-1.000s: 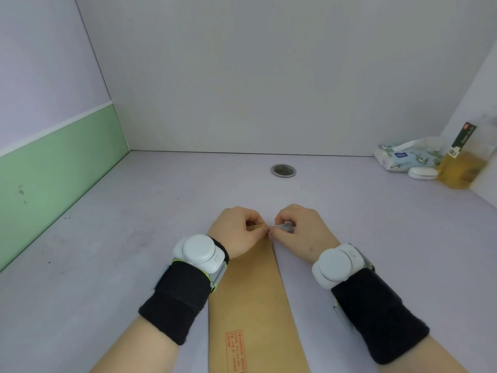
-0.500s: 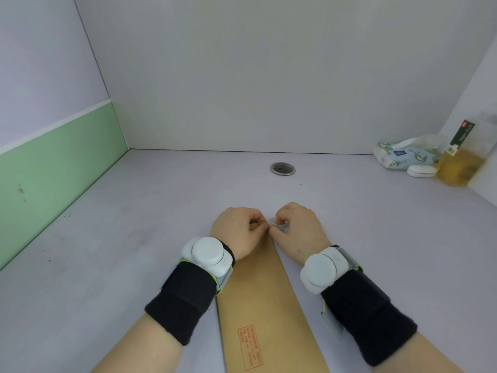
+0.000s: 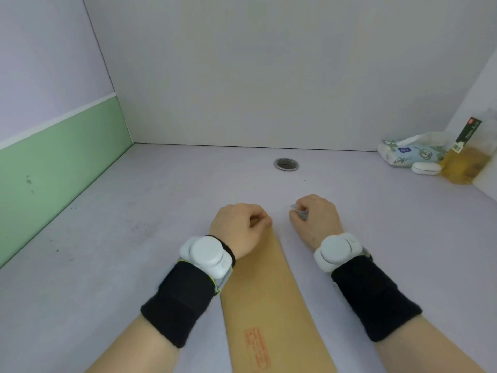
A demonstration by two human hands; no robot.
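Two hands parting now: my right hand (image 3: 317, 219) is pulling rightward off brown envelope (image 3: 269, 292), fingers pinching small grey piece (image 3: 298, 211) held at envelope's far end half second ago. My left hand (image 3: 239, 227) is staying, fingers curled on that far end, pinning envelope flat on worktop (image 3: 134, 251). Judging piece detached. Room lying open rightward; tissue pack (image 3: 403, 154) sitting well apart.

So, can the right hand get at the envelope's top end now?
Probably yes: right hand is just beside the envelope, bare table between; but it pinches a grey piece and the left hand holds that end.
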